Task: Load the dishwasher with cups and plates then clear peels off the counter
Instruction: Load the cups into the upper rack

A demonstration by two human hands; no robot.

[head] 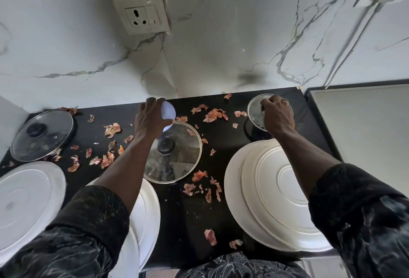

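Observation:
My left hand (pixel 148 116) grips a white cup (pixel 168 111) near the back of the black counter (pixel 177 211). My right hand (pixel 277 113) is closed on the knob of a small glass lid (pixel 254 107) at the back right. White plates lie upside down: a stack (pixel 276 200) at the right, one plate (pixel 28 202) at the left, and another stack (pixel 146 215) under my left forearm. Orange-brown onion peels (pixel 214 115) are scattered over the counter.
A large glass lid (pixel 174 151) lies in the middle and another glass lid (pixel 42 134) at the back left. A wall socket (pixel 141 14) sits on the marble backsplash. A grey appliance top (pixel 363 127) borders the counter on the right.

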